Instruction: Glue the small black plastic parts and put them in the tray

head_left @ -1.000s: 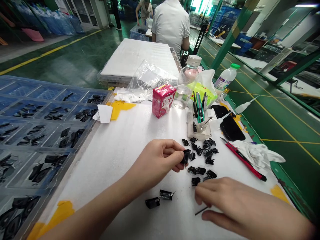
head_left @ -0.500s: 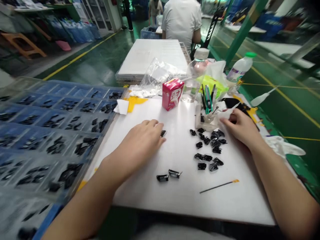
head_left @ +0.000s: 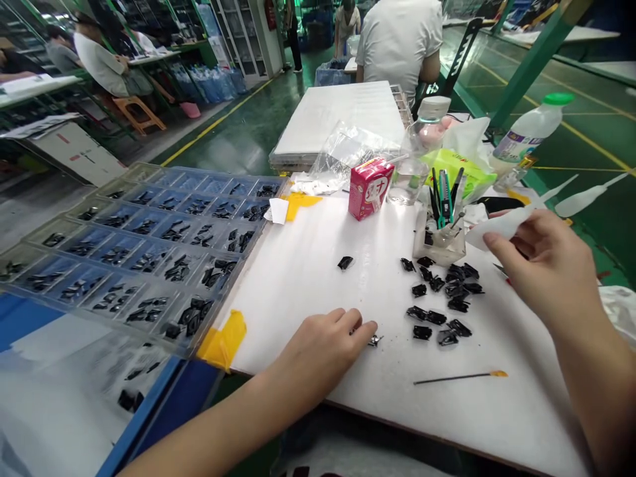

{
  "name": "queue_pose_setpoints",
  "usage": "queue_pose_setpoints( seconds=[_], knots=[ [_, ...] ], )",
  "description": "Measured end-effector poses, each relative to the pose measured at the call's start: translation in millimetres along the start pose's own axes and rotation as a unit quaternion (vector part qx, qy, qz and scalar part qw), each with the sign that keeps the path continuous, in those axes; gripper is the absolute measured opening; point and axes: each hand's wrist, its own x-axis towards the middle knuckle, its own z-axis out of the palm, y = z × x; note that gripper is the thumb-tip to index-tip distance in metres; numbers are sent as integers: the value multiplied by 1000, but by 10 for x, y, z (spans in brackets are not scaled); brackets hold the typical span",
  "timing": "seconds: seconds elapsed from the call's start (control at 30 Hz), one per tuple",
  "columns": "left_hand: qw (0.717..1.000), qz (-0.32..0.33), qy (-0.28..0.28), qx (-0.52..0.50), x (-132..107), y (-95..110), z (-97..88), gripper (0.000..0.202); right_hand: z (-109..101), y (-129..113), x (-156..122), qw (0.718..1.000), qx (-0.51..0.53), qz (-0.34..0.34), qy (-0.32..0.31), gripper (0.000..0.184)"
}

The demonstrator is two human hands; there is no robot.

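My left hand (head_left: 330,348) is low over the white board, fingers curled and closed around a small glossy black plastic part (head_left: 375,341), mostly hidden under the fingertips. My right hand (head_left: 556,258), raised above the board's right side, pinches a white translucent squeeze bottle (head_left: 501,226) with a thin nozzle pointing up and right. A single black part (head_left: 345,263) lies farther up the board. Between the hands several more black parts (head_left: 457,288) sit in a loose cluster. A thin black stick with an orange end (head_left: 460,378) lies nearer the front edge.
Left stands a compartment tray (head_left: 149,301) of black pieces. At the back are a red drink carton (head_left: 370,189), a clear bottle (head_left: 430,126), a holder (head_left: 444,248) with cutters and a green-capped bottle (head_left: 531,136). A second squeeze bottle (head_left: 581,202) lies right. A person (head_left: 400,43) sits beyond.
My left hand has come toward the board's front edge, leaving one black part uncovered behind it. My right hand has lifted the white squeeze bottle from beside the holder. The camera view has turned left.
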Motion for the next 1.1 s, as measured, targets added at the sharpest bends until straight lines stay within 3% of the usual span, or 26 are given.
queue_pose_setpoints(
  seconds=[0.2, 0.33, 0.43, 0.6, 0.77, 0.93, 1.0, 1.1],
  knots=[
    [998, -1, 43, -44, 187, -31, 34, 16, 61, -119, -93, 994, 105, -11, -25, 29],
    [994, 7, 56, -97, 316, -33, -158, 10, 92, -234, -179, 982, 178, -14, -59, 28],
    [972, 5, 93, -216, 430, -17, -360, 13, 80, -352, -273, 970, 231, 3, -77, 25],
    [866, -44, 139, -479, 632, -39, -483, 12, 63, -600, -484, 912, 371, 82, -155, 25],
    [705, -77, 109, -696, 726, -110, -342, 16, 137, -709, -632, 906, 363, 107, -190, 22],
    [636, -79, 81, -763, 690, -108, -291, 16, 157, -714, -637, 908, 348, 114, -202, 22],
    [635, -78, 74, -765, 669, -96, -279, 19, 140, -704, -622, 912, 341, 90, -210, 22],
    [703, -76, 124, -696, 647, -71, -253, 20, 70, -627, -632, 945, 271, 18, -184, 23]
  ],
)
